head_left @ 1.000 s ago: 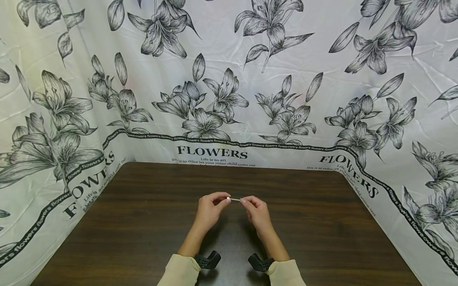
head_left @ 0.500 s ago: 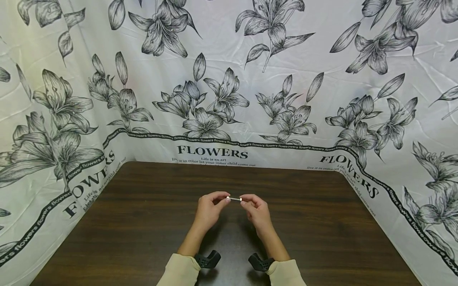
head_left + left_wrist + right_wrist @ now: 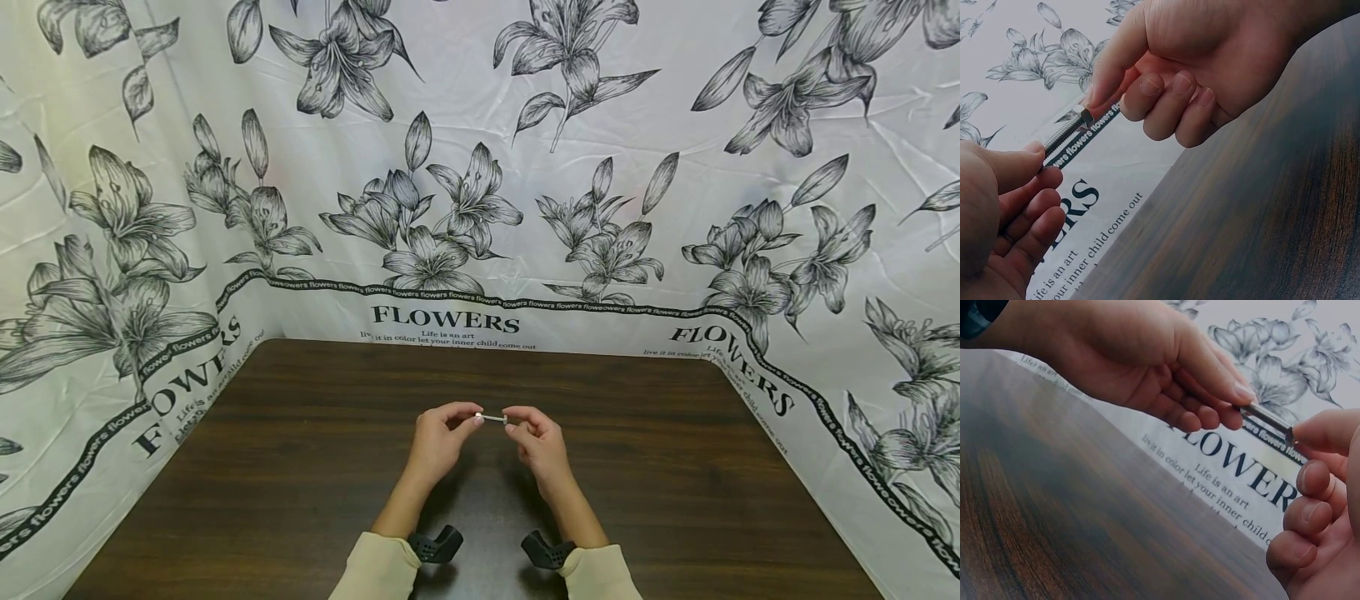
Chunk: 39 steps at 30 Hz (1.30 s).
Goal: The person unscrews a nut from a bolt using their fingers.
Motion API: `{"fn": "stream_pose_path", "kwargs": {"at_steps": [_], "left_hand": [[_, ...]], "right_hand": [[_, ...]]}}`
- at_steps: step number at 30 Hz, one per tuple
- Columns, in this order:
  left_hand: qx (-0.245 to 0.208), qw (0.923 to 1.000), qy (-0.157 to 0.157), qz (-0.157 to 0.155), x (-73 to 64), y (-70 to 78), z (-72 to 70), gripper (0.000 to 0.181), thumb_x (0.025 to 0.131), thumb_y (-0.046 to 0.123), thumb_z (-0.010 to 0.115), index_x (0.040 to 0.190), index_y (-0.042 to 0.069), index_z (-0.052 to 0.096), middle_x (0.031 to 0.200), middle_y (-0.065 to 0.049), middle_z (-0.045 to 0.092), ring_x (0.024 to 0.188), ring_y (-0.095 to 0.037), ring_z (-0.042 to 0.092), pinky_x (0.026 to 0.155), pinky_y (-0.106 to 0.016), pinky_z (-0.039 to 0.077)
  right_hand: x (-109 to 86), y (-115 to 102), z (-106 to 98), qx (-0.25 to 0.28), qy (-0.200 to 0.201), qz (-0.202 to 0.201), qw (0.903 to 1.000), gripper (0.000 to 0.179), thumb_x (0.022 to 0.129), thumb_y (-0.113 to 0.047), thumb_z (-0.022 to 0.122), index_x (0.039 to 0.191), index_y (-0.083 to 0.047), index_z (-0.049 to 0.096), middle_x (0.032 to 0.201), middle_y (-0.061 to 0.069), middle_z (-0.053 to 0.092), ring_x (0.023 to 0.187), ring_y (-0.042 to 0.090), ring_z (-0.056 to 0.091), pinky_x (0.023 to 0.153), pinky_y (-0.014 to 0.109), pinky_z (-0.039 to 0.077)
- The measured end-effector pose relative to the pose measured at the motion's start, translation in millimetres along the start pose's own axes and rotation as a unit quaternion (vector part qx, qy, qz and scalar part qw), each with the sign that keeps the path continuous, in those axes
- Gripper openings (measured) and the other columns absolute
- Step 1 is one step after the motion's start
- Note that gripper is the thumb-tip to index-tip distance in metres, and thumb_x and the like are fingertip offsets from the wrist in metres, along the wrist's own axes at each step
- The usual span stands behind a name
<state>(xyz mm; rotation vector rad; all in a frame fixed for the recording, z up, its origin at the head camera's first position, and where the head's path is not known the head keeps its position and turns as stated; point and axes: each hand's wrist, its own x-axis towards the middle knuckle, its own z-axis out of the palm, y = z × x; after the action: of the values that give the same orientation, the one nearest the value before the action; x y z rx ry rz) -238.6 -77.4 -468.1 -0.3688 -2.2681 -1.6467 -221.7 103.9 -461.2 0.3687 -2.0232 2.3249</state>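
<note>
A metal bolt (image 3: 492,418) with a threaded shaft spans the gap between both hands, held above the table. My left hand (image 3: 437,442) pinches one end of it between thumb and forefinger, hiding that end. At the other end sits a hexagonal piece (image 3: 1087,117); I cannot tell whether it is a nut or the bolt's head. The thumb and forefinger of my right hand (image 3: 542,450) are at this piece, on either side of it. In the right wrist view, the shaft (image 3: 1266,417) runs from the left thumb to the right fingertips, and the right hand's other fingers curl inward.
Under the hands lies a dark brown wood-grain table (image 3: 315,467). A white cloth (image 3: 525,208) with black flower drawings and lettering hangs behind it and along both sides. Each wrist wears a black device (image 3: 437,547) below a cream sleeve (image 3: 377,568).
The right thumb and forefinger have shifted and parted slightly at the hexagonal piece, which shows more plainly and has changed its facing. The left hand holds its place.
</note>
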Motion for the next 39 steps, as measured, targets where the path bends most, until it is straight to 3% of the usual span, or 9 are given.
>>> {"fn": "stream_pose_path", "kwargs": {"at_steps": [3,10,16,20,24,27,32,39], "left_hand": [[-0.001,1.0,-0.001,0.004,0.0,-0.2,0.4,0.012,0.083,0.009,0.077,0.095,0.005,0.075,0.078,0.005,0.07,0.068,-0.011,0.062,0.062,-0.026,0.05],[-0.002,0.9999,-0.001,0.016,-0.3,-1.0,1.5,0.01,0.083,0.009,0.077,0.093,0.009,0.076,0.079,0.005,0.07,0.069,-0.01,0.063,0.062,-0.027,0.051],[0.001,1.0,-0.002,0.008,-0.4,-0.9,1.8,0.01,0.083,0.009,0.077,0.092,0.013,0.076,0.079,0.006,0.07,0.069,-0.01,0.063,0.063,-0.027,0.051],[0.002,1.0,-0.004,0.008,-0.2,-1.0,1.7,0.01,0.083,0.009,0.077,0.093,0.009,0.076,0.08,0.006,0.07,0.069,-0.01,0.063,0.063,-0.027,0.051],[0.0,1.0,-0.004,0.007,0.1,-1.3,1.7,0.012,0.083,0.008,0.077,0.094,0.004,0.075,0.08,0.005,0.071,0.07,-0.011,0.064,0.064,-0.027,0.051],[-0.001,1.0,-0.002,0.006,0.0,-1.2,1.6,0.011,0.083,0.007,0.077,0.094,0.007,0.075,0.079,0.005,0.07,0.07,-0.011,0.064,0.064,-0.027,0.051],[-0.001,1.0,-0.002,0.004,-0.5,-0.4,0.7,0.011,0.083,0.009,0.077,0.093,0.012,0.076,0.08,0.006,0.07,0.071,-0.011,0.064,0.064,-0.027,0.051],[0.001,1.0,-0.003,0.002,-0.5,0.5,0.0,0.011,0.084,0.008,0.076,0.094,0.011,0.076,0.08,0.006,0.07,0.071,-0.011,0.064,0.065,-0.028,0.051]], "right_hand": [[-0.6,-2,0,-0.006,-0.001,0.012,0.9999,0.025,0.096,-0.001,0.055,0.114,0.018,0.056,0.058,-0.002,0.041,0.044,0.004,0.035,0.043,0.018,0.028],[8.8,26,-7,-0.029,0.014,0.07,0.997,0.035,0.102,-0.023,0.053,0.104,0.011,0.063,0.055,0.001,0.043,0.045,0.008,0.035,0.042,0.02,0.027],[8.4,29,-5,-0.066,0.016,0.063,0.9957,0.049,0.1,-0.034,0.054,0.099,0.015,0.062,0.054,-0.001,0.041,0.045,0.008,0.034,0.042,0.021,0.028],[7.9,28,-4,-0.047,0.018,0.055,0.9972,0.045,0.099,-0.03,0.058,0.097,0.015,0.061,0.054,-0.001,0.041,0.044,0.007,0.033,0.041,0.021,0.026],[8.0,26,-4,-0.017,0.021,0.057,0.998,0.025,0.098,-0.019,0.06,0.092,0.005,0.066,0.055,0.0,0.041,0.044,0.007,0.033,0.04,0.02,0.025],[8.0,24,-4,0.002,0.02,0.057,0.9982,0.016,0.097,-0.012,0.059,0.094,0.002,0.067,0.056,0.001,0.042,0.045,0.008,0.034,0.04,0.02,0.025],[3.3,11,-2,0.003,0.002,0.041,0.9991,0.021,0.097,-0.003,0.057,0.107,0.014,0.061,0.058,0.002,0.041,0.045,0.008,0.035,0.041,0.021,0.027],[-1.7,-1,2,0.005,-0.013,0.015,0.9998,0.022,0.096,0.002,0.055,0.112,0.014,0.06,0.058,0.002,0.042,0.046,0.007,0.036,0.043,0.02,0.029]]}}
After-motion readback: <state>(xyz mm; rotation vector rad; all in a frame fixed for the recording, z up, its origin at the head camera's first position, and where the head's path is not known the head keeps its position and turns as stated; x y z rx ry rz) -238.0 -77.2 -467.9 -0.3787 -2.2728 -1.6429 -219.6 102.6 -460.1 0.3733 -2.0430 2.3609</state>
